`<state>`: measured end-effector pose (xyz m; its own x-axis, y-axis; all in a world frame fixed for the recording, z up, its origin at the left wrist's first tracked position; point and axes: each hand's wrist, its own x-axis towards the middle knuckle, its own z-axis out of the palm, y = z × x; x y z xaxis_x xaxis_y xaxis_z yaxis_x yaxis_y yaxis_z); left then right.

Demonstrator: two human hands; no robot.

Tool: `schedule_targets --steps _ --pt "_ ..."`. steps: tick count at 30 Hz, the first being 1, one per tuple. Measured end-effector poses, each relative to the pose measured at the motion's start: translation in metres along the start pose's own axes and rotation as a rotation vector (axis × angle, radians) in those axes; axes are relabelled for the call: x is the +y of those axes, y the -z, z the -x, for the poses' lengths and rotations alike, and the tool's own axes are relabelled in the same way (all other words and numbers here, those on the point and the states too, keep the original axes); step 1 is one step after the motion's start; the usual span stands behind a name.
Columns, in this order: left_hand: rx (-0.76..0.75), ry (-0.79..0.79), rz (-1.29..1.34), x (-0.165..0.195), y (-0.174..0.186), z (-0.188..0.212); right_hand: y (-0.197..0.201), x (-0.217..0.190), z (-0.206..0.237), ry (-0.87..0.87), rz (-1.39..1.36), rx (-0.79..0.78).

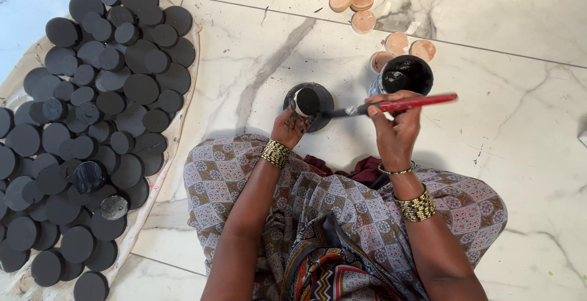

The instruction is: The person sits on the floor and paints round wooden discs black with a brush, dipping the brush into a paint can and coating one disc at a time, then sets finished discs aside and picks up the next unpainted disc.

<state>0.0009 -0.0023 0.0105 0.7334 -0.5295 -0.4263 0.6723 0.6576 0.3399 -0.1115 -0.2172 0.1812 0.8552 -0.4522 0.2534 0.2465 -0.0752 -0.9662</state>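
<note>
Behind left hand [288, 126], disc [307, 101] half-hidden

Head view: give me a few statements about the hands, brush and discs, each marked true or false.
1. The right hand holds a red-handled brush. True.
2. The left hand holds a bare wooden disc. False: its disc is mostly black.
3. The black discs lie on the person's left. True.
4. The paint pot holds red paint. False: black.
5. Unpainted discs lie at the far side. True.
</note>
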Motion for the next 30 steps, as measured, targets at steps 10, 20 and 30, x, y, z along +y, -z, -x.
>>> schedule_targets --steps 10,20,30 --pt "-0.014 0.035 -0.043 -0.005 0.011 -0.003 -0.006 -0.002 0.002 -0.004 -0.181 0.031" --pt "-0.074 0.033 -0.046 -0.008 0.017 -0.007 -0.005 -0.005 0.001 0.032 -0.189 0.038" --pt "-0.096 0.044 -0.049 -0.005 0.011 -0.002 0.0 0.0 -0.003 0.016 -0.134 0.044"
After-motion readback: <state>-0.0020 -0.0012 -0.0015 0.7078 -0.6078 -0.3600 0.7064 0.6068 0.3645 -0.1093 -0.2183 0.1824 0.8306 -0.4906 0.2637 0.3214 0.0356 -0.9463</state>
